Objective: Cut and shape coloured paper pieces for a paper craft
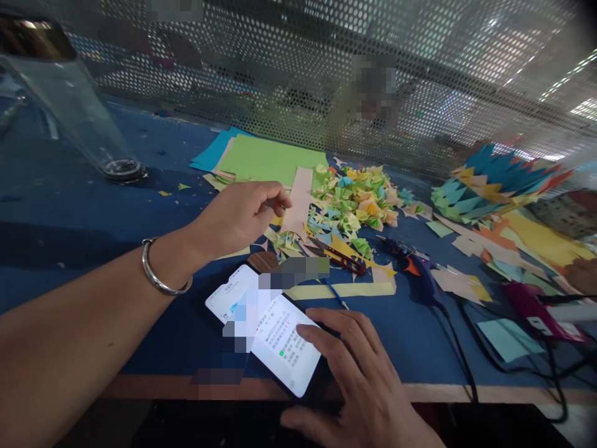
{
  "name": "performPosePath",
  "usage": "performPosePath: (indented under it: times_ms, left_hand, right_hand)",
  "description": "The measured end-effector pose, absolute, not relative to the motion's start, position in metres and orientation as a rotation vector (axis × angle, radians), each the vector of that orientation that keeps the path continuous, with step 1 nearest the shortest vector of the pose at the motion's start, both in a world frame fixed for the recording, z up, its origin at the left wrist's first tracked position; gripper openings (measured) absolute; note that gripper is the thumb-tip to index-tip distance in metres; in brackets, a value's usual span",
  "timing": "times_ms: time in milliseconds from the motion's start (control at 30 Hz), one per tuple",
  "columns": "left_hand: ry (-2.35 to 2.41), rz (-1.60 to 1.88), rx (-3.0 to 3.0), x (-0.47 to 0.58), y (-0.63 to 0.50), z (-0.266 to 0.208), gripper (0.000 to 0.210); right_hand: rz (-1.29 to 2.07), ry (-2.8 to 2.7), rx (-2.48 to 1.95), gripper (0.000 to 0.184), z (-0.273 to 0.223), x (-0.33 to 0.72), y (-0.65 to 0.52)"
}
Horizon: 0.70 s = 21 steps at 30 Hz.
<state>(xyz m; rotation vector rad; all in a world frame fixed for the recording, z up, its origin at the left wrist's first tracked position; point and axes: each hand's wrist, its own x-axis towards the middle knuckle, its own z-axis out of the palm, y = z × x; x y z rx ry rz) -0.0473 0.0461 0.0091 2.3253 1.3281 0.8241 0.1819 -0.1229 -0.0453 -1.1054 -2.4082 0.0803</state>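
A lit smartphone (284,336) lies tilted near the table's front edge, with text on its screen. My right hand (364,367) is open over its right side, one fingertip at the screen and the thumb apart below. My left hand (247,214), a silver bangle on its wrist, hovers beyond the phone with its fingers curled in. Whatever the fingers may hold is hidden. Close to those fingertips is a pale pink paper strip (301,196). Dark red-handled scissors (342,258) and a blue pencil (334,292) lie beyond the phone.
Folded paper pieces (359,199) form a heap beside green sheets (275,158). A glue gun (422,274) with a trailing cord, a magenta device (536,311) and a spiky paper ring (494,186) are on the right. A glass bottle (79,106) stands left; perforated metal (289,81) borders the back.
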Motion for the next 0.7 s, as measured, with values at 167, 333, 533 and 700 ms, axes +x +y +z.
performPosePath:
  times_ms: [167, 333, 533, 700]
  left_hand:
    - [1.370, 0.647, 2.489, -0.046, 0.045, 0.024, 0.029]
    - [1.363, 0.303, 2.695, -0.048, 0.049, 0.040, 0.028]
    - [1.517, 0.390, 2.567, -0.062, 0.060, 0.034, 0.029]
    - [1.669, 0.445, 2.541, -0.089, 0.066, 0.032, 0.037]
  right_hand:
    - [0.095, -2.402, -1.115, 0.073, -0.046, 0.182, -0.122]
    - [0.132, -2.407, -1.154, 0.078, -0.049, 0.184, -0.122]
    - [0.151, -2.398, -1.171, 0.079, -0.050, 0.184, -0.122]
    - [0.190, -2.387, -1.148, 0.076, -0.050, 0.183, -0.117]
